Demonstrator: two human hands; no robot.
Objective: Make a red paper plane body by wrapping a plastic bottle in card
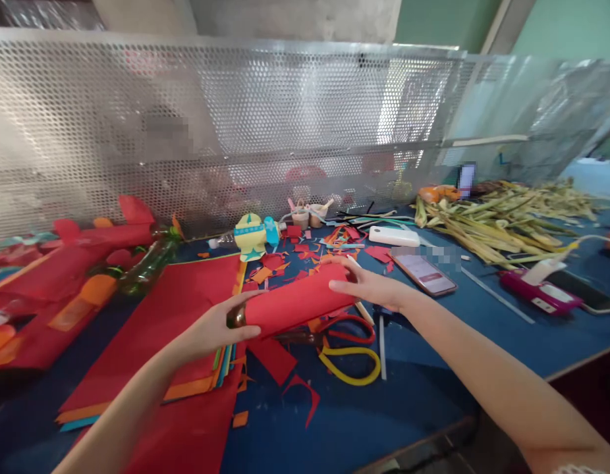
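A bottle wrapped in red paper [298, 301] lies slanted above the blue table [423, 388], held at both ends. My left hand [217, 327] grips its lower left end, where the dark bottle neck shows between thumb and fingers. My right hand [367, 284] is wrapped round the upper right end. Under the roll lie scissors with red and yellow handles [345, 347] and red paper offcuts [273, 359].
A stack of red and coloured paper sheets [157, 336] lies at left, with red paper-covered bottle crafts [82, 263] beyond. A phone [423, 271], a white case [394, 236], a pink device [542, 293], dried leaves [502, 217] and a perforated metal screen [236, 131] stand behind.
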